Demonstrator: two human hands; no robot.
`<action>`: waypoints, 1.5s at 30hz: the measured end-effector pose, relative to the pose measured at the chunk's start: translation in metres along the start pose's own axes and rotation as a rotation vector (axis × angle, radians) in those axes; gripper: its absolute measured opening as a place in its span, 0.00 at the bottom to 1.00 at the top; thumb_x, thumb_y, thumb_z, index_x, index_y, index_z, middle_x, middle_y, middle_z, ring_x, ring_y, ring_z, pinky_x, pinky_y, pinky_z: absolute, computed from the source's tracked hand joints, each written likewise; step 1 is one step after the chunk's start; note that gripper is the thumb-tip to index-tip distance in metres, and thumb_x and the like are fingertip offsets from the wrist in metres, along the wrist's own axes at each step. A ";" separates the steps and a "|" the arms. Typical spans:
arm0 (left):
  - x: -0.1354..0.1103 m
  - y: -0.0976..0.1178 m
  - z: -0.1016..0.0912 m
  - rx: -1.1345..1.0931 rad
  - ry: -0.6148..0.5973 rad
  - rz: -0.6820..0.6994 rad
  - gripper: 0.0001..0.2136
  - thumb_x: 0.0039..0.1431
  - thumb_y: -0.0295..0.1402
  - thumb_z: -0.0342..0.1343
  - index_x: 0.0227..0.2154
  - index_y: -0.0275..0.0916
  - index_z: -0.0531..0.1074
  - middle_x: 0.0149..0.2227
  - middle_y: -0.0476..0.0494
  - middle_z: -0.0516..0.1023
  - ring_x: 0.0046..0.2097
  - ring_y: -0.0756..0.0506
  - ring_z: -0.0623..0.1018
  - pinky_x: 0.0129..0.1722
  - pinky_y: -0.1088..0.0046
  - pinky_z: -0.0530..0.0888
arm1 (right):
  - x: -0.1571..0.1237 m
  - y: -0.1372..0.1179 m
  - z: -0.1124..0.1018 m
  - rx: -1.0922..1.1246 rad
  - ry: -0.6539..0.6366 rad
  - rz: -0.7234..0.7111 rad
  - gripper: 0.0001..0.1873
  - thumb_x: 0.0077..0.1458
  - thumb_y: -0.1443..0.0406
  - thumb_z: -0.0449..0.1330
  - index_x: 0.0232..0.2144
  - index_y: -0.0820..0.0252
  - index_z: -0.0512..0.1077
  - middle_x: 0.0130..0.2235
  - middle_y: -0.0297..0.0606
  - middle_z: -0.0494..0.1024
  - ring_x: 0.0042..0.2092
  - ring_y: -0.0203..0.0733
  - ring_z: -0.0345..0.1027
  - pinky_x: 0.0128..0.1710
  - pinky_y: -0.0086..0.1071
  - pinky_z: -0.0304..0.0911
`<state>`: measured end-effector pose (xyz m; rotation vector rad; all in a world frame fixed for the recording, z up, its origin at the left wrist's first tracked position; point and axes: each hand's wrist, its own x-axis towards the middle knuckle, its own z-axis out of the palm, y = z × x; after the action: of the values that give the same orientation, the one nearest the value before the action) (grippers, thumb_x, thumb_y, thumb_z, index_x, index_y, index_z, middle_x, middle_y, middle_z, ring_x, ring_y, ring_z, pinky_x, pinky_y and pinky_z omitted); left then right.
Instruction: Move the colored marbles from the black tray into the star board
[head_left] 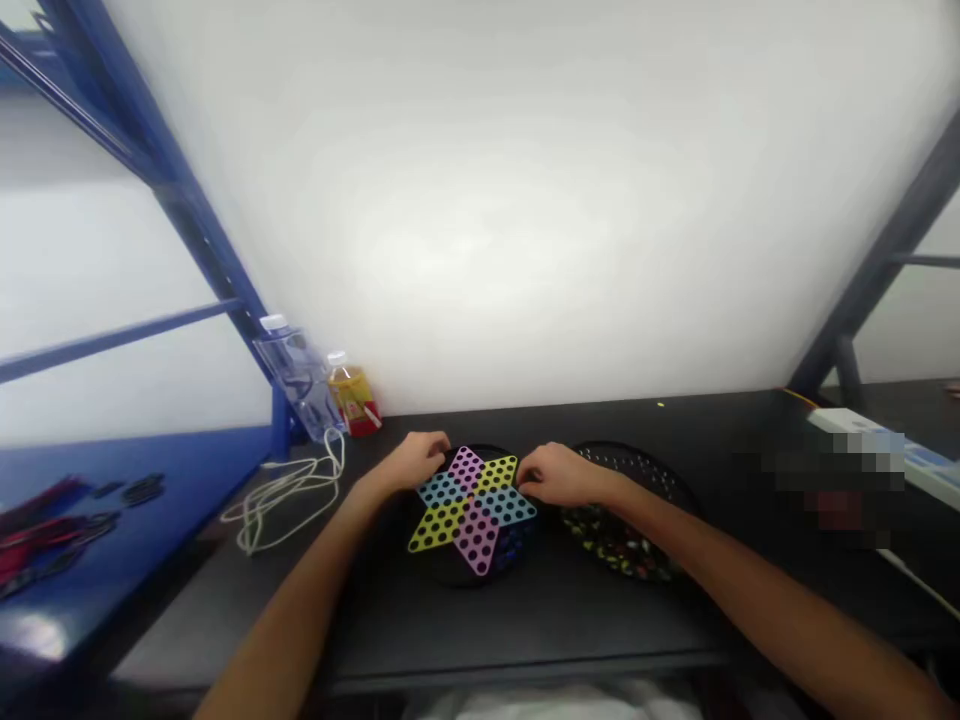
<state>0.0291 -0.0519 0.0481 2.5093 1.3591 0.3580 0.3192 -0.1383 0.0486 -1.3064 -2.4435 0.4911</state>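
chinese checkers board (pixel 472 510) sits mid-surface, star-shaped, with pink, yellow and blue points and black holes. it lies flat on a dark round tray (pixel 444 572), with dark marbles (pixel 511 548) showing through at its lower right (exact colours too small to tell).

left hand (pixel 412 462) is at the board's upper left, fingers curled down onto the top edge. right hand (pixel 559 476) is at the board's right, fingertips (pixel 521 478) against the yellow and blue points. both hands are narrow and close in on the board; can't tell if either one is gripping it or a marble.

right of the board, just past the right hand: second dark round tray (pixel 637 462), with mixed marbles (pixel 615 545) heaped in its lower part.

left of the board: white cable (pixel 289 495) in loose loops on the black surface (pixel 525 640). behind the cable, clear plastic bottle (pixel 296 378) and yellow-labelled drink bottle (pixel 351 397) stand side by side. further left, blue bench (pixel 135 445) holds red and black parts (pixel 67 525). well right of the board, white box (pixel 832 420), partly blurred.
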 end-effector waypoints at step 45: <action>-0.002 0.009 0.000 0.015 -0.005 -0.028 0.13 0.53 0.30 0.49 0.38 0.37 0.76 0.31 0.45 0.78 0.32 0.47 0.75 0.33 0.74 0.69 | 0.001 0.015 -0.005 1.359 0.067 0.254 0.18 0.54 0.50 0.54 0.25 0.58 0.62 0.17 0.23 0.54 0.16 0.27 0.34 0.14 0.25 0.32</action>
<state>0.0353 -0.0586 0.0507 2.4987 1.3982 0.3365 0.3319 -0.1289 0.0465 -0.8929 -1.2361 1.6911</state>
